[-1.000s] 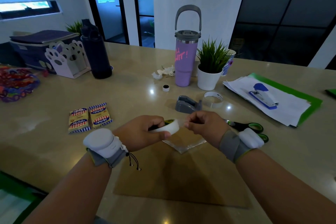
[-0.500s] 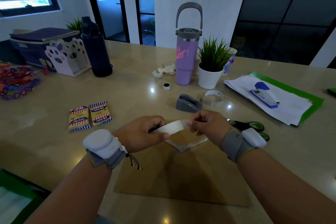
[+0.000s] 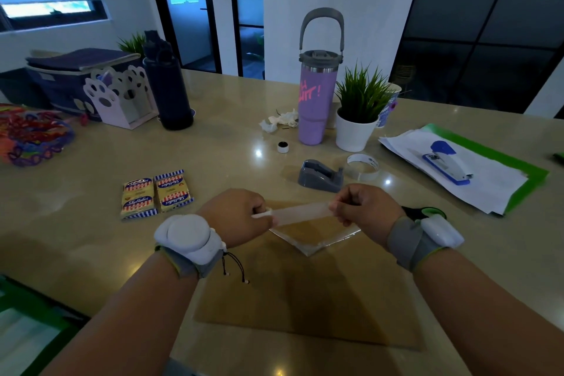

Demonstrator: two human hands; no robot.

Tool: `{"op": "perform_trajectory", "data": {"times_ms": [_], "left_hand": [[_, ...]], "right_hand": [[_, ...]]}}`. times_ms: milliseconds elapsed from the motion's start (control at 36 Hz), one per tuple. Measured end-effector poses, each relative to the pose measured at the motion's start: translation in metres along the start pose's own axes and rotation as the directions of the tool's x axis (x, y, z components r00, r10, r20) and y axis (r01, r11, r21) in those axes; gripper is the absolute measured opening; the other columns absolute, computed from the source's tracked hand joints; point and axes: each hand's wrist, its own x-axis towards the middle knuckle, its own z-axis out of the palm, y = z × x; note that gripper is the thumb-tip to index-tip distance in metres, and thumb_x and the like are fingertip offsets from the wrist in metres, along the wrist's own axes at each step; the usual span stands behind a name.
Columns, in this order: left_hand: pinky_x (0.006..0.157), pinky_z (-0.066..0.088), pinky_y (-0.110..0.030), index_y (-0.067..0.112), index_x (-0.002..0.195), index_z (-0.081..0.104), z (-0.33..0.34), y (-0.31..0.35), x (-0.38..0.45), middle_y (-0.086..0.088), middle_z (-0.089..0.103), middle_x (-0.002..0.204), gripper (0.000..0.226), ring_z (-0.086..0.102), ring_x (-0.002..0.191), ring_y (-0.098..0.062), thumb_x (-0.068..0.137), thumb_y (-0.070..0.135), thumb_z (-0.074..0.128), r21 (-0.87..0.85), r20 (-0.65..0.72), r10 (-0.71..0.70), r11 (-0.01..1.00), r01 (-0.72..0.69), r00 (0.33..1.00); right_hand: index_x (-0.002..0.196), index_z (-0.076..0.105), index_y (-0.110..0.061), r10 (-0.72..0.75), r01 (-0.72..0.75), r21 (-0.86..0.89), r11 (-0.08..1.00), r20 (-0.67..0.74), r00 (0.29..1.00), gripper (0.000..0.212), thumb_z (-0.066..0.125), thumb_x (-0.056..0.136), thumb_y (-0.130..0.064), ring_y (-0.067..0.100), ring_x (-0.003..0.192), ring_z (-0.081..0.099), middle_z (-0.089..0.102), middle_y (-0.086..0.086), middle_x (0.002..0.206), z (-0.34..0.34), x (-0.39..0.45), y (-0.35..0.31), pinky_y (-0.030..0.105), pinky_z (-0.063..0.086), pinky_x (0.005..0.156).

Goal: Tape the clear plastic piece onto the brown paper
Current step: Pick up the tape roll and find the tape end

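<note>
A brown paper sheet [image 3: 308, 293] lies flat on the table in front of me. The clear plastic piece [image 3: 317, 238] rests on its far part, turned like a diamond. My left hand [image 3: 238, 217] is closed around a white roll of tape, mostly hidden in the fist. My right hand [image 3: 363, 210] pinches the tape's free end. A translucent tape strip [image 3: 300, 213] stretches between the two hands, just above the plastic piece.
A grey tape dispenser [image 3: 320, 175] and a loose clear tape ring [image 3: 363, 165] sit just beyond my hands. Scissors with green handles [image 3: 422, 212] lie behind my right wrist. Two cracker packs [image 3: 155, 192] lie left. A purple tumbler [image 3: 317, 94], potted plant [image 3: 357, 116] and stapler [image 3: 447, 163] on papers stand farther back.
My hands have moved apart, the right going rightward, and the tape strip drawn from the roll has grown from a short stub to a long span.
</note>
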Motion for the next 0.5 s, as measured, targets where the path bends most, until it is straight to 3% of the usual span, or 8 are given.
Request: {"op": "perform_trajectory", "data": {"times_ms": [83, 167, 250, 361, 500], "left_hand": [[0.051, 0.026, -0.025, 0.014, 0.06, 0.042, 0.001, -0.003, -0.001, 0.001, 0.038, 0.055, 0.041, 0.035, 0.052, -0.014, 0.085, 0.044, 0.054, 0.025, -0.026, -0.032, 0.999, 0.033, 0.999], [0.051, 0.028, -0.022, 0.017, 0.061, 0.047, -0.001, 0.0, -0.004, 0.003, 0.042, 0.058, 0.038, 0.038, 0.053, -0.012, 0.083, 0.046, 0.057, -0.006, 0.0, -0.005, 1.0, 0.005, 1.0], [0.053, 0.032, -0.016, 0.018, 0.083, 0.062, -0.003, 0.0, -0.007, 0.01, 0.049, 0.067, 0.027, 0.044, 0.06, -0.005, 0.082, 0.044, 0.059, -0.033, 0.074, 0.039, 0.999, -0.037, 0.997], [0.055, 0.035, -0.014, 0.017, 0.096, 0.064, -0.003, 0.001, -0.01, 0.015, 0.049, 0.068, 0.026, 0.047, 0.062, -0.002, 0.083, 0.039, 0.06, -0.056, 0.124, 0.051, 0.997, -0.044, 0.991], [0.053, 0.031, -0.017, 0.022, 0.083, 0.058, -0.004, 0.005, -0.01, 0.014, 0.047, 0.066, 0.019, 0.044, 0.06, -0.002, 0.085, 0.041, 0.056, -0.02, 0.084, 0.016, 1.0, -0.014, 0.996]], "right_hand": [[0.066, 0.056, -0.017, -0.02, 0.02, -0.065, 0.998, -0.013, 1.0, 0.02, 0.063, 0.084, -0.01, 0.0, 0.043, 0.05, 0.058, 0.0, 0.057, -0.001, 0.0, -0.001, 0.009, 0.045, 0.051], [0.067, 0.056, -0.015, -0.021, 0.018, -0.058, 0.998, -0.064, 0.998, 0.019, 0.062, 0.085, -0.01, 0.008, 0.051, 0.051, 0.057, 0.0, 0.058, -0.004, 0.002, 0.001, 0.008, 0.045, 0.051], [0.067, 0.056, -0.015, 0.019, -0.023, -0.039, 0.999, -0.102, 0.995, 0.02, 0.062, 0.085, -0.008, 0.01, 0.051, 0.051, 0.057, 0.002, 0.059, -0.01, 0.004, 0.009, 0.015, 0.046, 0.054], [0.065, 0.056, -0.015, 0.062, -0.068, -0.052, 0.996, -0.115, 0.991, 0.021, 0.063, 0.083, -0.008, 0.002, 0.045, 0.052, 0.057, 0.003, 0.059, -0.013, 0.005, 0.02, 0.012, 0.048, 0.051], [0.066, 0.055, -0.015, 0.075, -0.075, 0.005, 0.997, -0.132, 0.988, 0.022, 0.062, 0.083, -0.004, 0.006, 0.047, 0.052, 0.055, 0.003, 0.059, -0.017, 0.007, 0.023, 0.012, 0.046, 0.049]]}}
